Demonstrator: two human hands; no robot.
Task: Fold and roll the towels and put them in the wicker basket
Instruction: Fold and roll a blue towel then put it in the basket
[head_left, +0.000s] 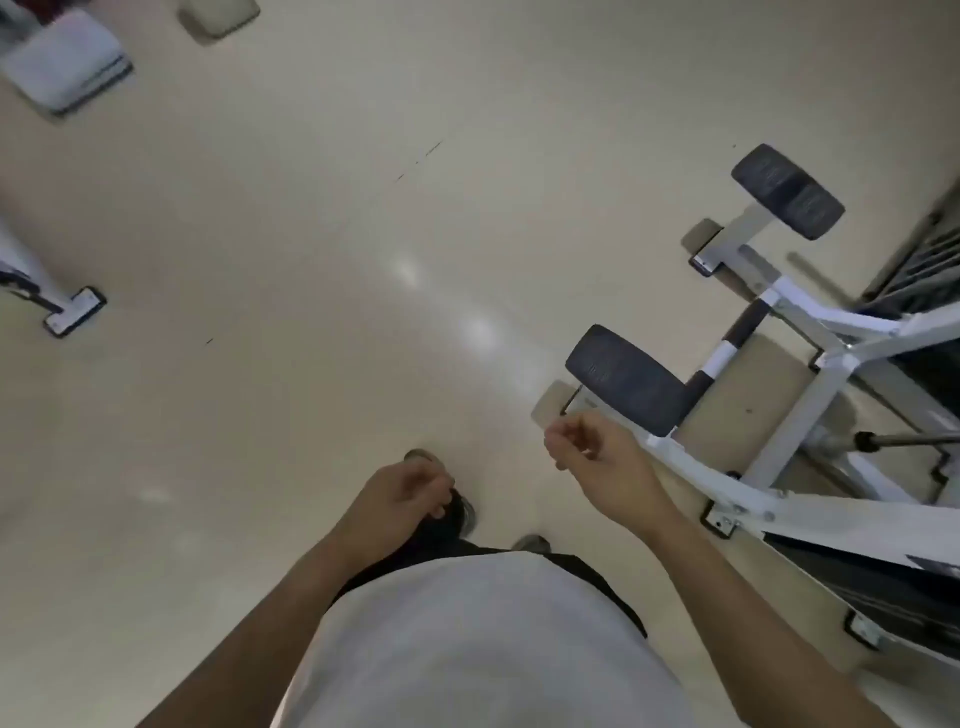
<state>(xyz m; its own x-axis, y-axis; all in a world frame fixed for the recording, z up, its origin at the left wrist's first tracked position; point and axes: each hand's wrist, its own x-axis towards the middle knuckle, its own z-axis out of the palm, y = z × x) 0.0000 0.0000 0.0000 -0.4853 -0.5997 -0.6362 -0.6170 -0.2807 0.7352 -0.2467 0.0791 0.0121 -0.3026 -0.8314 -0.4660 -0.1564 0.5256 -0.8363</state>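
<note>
No towel and no wicker basket show in the head view. I look straight down at a pale glossy floor (363, 260) and my own white shirt. My left hand (400, 493) hangs in front of my waist with its fingers loosely curled and nothing in it. My right hand (592, 457) is held a little higher and to the right, fingers also loosely curled and holding nothing. Both forearms are bare. The tips of my shoes (421, 457) show just beyond my left hand.
A white-framed gym machine (810, 364) with two black foot pads (628, 379) stands close on my right. Another machine's white foot (72, 312) sits at the left edge. A blurred white and grey object (67, 62) lies at the top left.
</note>
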